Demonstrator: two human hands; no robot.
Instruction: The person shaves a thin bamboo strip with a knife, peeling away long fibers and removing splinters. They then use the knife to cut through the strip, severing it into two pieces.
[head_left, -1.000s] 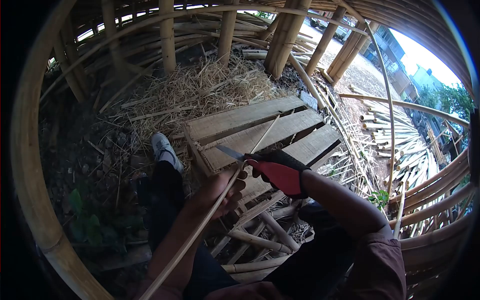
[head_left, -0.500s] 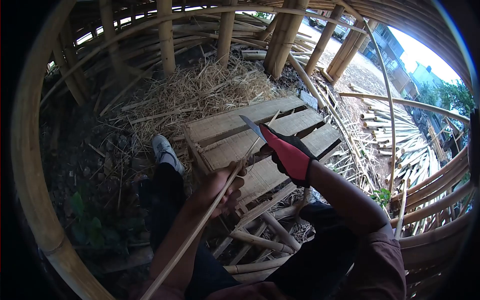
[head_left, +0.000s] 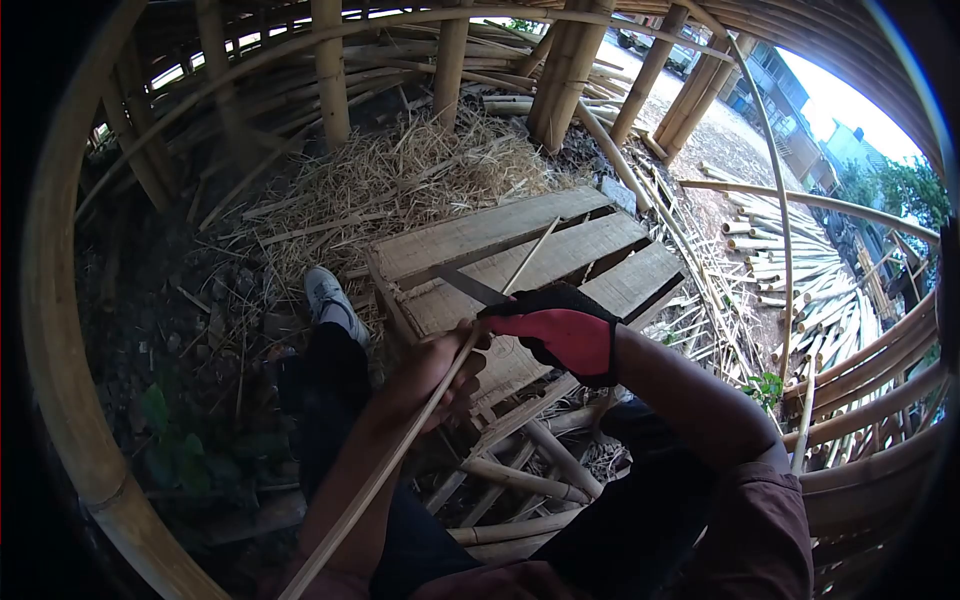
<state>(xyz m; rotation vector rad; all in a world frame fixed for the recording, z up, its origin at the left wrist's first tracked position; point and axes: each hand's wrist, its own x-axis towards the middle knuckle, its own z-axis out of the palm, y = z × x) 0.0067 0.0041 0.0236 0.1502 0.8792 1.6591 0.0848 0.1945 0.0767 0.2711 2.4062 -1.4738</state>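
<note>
My bare left hand [head_left: 445, 372] is wrapped round a long thin bamboo strip [head_left: 385, 468], which runs from the bottom left up over the slatted wooden crate [head_left: 520, 257]. In a red and black glove, my right hand [head_left: 560, 328] grips a knife whose blade [head_left: 468, 286] points to the upper left above the slats. The knife's handle is hidden inside the glove. Both hands meet at the strip, with the right hand just beyond the left. A thin shaving hangs below the strip near my left hand.
Bamboo shavings [head_left: 400, 180] lie heaped behind the crate. Upright bamboo posts [head_left: 569, 80] stand beyond them. Cut bamboo poles [head_left: 785, 245] are stacked at the right. A large curved bamboo pole [head_left: 62, 330] frames the left side. My shoe [head_left: 330, 300] rests left of the crate.
The gloved right hand first moved up and away along the strip, then came back down beside my left hand with the knife. My left hand has stayed nearly still.
</note>
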